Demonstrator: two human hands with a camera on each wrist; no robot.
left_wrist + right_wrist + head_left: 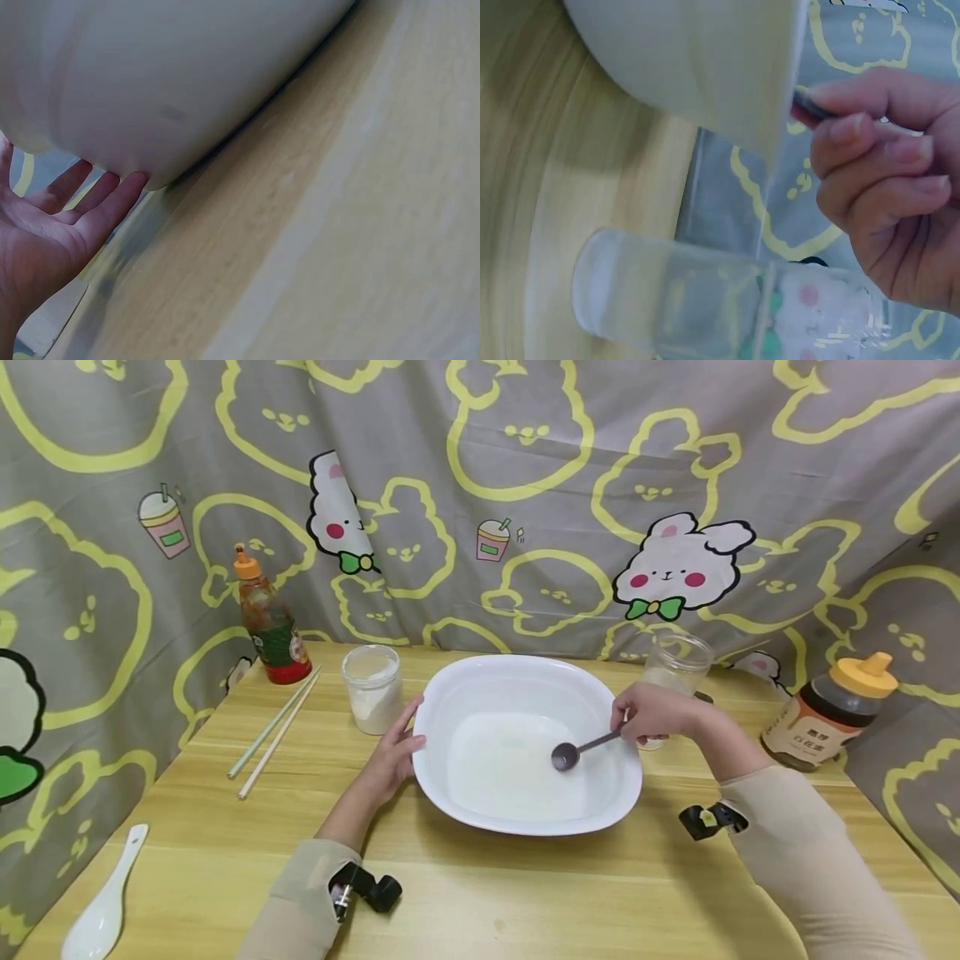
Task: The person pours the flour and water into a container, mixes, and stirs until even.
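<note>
A large white basin (525, 681) in the middle of the table holds a whitish, milky layer across its bottom. My left hand (392, 753) rests against its left side; the left wrist view shows fairly straight fingers (112, 202) touching the outer wall under the rim. Over the right rim, my right hand (651, 710) pinches the handle of a dark brown measuring spoon (565, 757). The spoon's round bowl is inside the basin, low over or at the whitish layer; which one I cannot tell. In the right wrist view, the curled fingers (885, 150) show only the handle's end.
A jar of white powder (373, 693) stands left of the basin, and a clear jar (678, 660) behind my right hand. Chopsticks (279, 735), a red sauce bottle (273, 627), a white spoon (105, 902) and a honey bottle (821, 714) lie or stand around. A patterned curtain (420, 510) hangs behind.
</note>
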